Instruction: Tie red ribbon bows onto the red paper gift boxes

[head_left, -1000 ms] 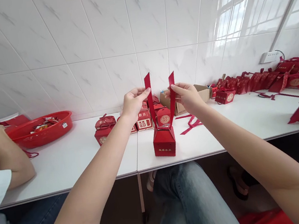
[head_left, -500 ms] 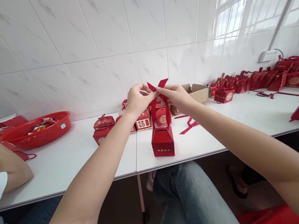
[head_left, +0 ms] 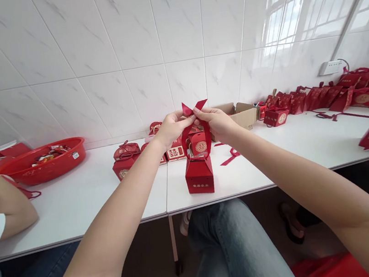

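A small red gift box with gold lettering stands upright near the table's front edge. From its top rises a red ribbon in a loop, its two ends crossed and sticking up above my fingers. My left hand pinches the ribbon at the crossing from the left. From the right, my right hand pinches it at the same spot, the fingertips of both hands close together. The exact grip of the fingers on the crossing is partly hidden.
Several red boxes stand behind my hands, beside an open cardboard box. A loose ribbon lies to the right. A red basin holds small packets at left. Co-workers' arms show at both sides; more red boxes line the wall.
Both hands have come slightly lower and closer together at the ribbon's crossing. The ribbon loop now bows outward more. The box stays standing on the table.
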Demonstrator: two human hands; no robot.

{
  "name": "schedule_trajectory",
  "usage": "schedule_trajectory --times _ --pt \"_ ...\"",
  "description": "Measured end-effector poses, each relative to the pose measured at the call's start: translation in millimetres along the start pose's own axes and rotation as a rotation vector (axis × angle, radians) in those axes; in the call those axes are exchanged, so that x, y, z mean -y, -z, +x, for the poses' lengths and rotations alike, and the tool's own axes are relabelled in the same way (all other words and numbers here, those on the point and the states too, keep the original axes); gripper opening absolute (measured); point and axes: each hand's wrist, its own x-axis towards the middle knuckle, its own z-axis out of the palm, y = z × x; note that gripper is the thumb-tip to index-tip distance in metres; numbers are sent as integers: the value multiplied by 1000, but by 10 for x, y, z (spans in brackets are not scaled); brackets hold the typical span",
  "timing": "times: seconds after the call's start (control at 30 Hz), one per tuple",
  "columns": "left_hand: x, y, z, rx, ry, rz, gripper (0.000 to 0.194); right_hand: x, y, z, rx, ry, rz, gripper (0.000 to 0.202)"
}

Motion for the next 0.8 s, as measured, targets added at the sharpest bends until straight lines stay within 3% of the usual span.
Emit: schedule_trajectory --times 0.1,0.2,0.43,0.57,0.67,0.8 --pt "98 112 -24 81 93 19 25 -40 41 29 -7 -3 32 32" --pt "213 211 -54 157 199 68 30 -64 117 4 15 55 -126 35" --pt "367 177 -95 106 243 37 24 -137 263 -141 189 501 -1104 22" --pt "325 131 -126 24 284 -67 24 -186 249 -141 163 565 -1498 29" --pt "285 116 -148 -11 275 -116 20 -213 229 -109 71 566 -1608 31" --pt "292 61 -181 42 185 14 24 -252 219 -65 -5 569 -1579 29"
